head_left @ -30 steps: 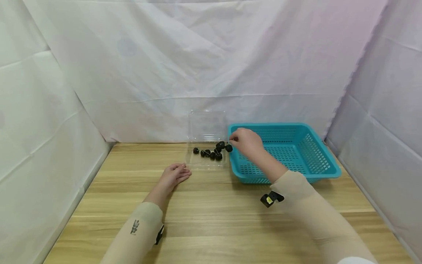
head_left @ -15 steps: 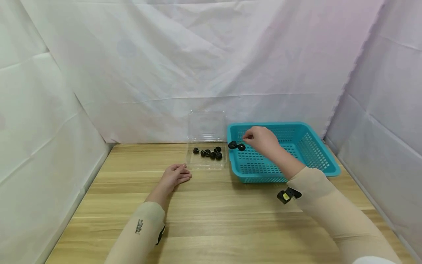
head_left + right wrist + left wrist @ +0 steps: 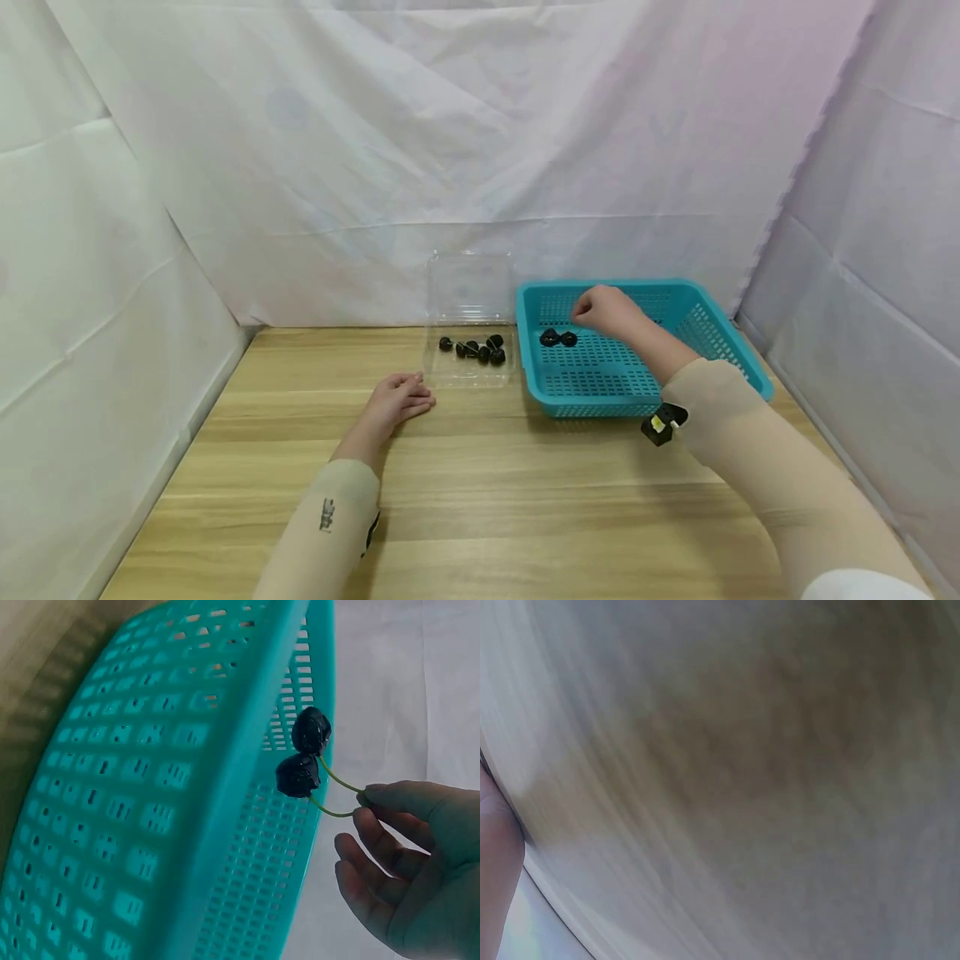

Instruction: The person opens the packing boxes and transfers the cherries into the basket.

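Cherry pair [image 3: 558,338]: hangs within teal plastic basket [image 3: 592,403] outline, nr L end; was by clear box [image 3: 471,287] R edge 1 s ago, over basket's L rim 0.5 s ago.
Meaning: prob. carried far enough across, not yet let go; can't tell if touching basket floor.
R hand [image 3: 611,312] grip: clamped on both green stems [image 3: 341,782], btwn thumb + index, fruit dangling free of fingers; up over basket.
L hand [image 3: 392,400] grip: holds nothing, fingers relaxed, apart from thumb or not unclear; rests on table [image 3: 450,483] just off box's front L corner, contact w/ box can't be told.
Cherries in box [image 3: 483,355]: several left, loosely bunched toward R, one a bit apart at L.
Box: sits just L of basket, lid raised at back.
In the way: basket's L wall, btwn box + basket floor; also R forearm, hiding part of basket's R side.
Backdrop: white cloth [image 3: 375,150] at back + sides.
L wrist view: mostly blurred table, little use.
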`<state>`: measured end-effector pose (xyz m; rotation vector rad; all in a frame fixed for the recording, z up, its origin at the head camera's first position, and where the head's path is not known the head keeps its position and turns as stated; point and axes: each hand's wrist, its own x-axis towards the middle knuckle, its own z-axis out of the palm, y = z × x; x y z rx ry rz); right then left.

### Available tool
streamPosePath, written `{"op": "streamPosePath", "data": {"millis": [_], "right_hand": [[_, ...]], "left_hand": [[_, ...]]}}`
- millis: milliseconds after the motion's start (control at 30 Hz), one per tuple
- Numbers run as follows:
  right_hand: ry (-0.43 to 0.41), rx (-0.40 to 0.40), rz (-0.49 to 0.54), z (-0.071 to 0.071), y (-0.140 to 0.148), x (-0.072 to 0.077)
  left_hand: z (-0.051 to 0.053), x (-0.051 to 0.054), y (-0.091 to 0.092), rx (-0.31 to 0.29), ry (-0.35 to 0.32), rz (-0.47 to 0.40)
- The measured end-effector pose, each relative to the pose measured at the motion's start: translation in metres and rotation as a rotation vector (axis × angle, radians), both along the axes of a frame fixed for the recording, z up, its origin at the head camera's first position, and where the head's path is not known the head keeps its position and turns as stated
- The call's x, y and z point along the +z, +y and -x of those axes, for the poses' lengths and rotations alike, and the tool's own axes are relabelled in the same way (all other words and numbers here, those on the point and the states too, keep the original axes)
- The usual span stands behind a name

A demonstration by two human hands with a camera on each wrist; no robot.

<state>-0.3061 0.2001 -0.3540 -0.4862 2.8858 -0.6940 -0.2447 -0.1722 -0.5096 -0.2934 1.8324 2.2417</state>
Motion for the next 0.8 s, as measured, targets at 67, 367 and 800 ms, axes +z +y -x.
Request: {"op": "streamPosePath", "data": {"millis": [67, 367, 800], "right_hand": [[-0.025, 0.021, 0.018, 0.003, 0.003, 0.001], [-0.071, 0.054, -0.002, 0.02, 0.004, 0.002], [-0.152, 0.015, 0.046, 0.042, 0.004, -0.021]], "left_hand": [[0.0, 0.0, -0.001, -0.002, -0.01, -0.008], [-0.002, -0.003, -0.001, -0.008, -0.011, -0.003], [-0.001, -0.001, 0.002, -0.006, 0.002, -0.004]]}}
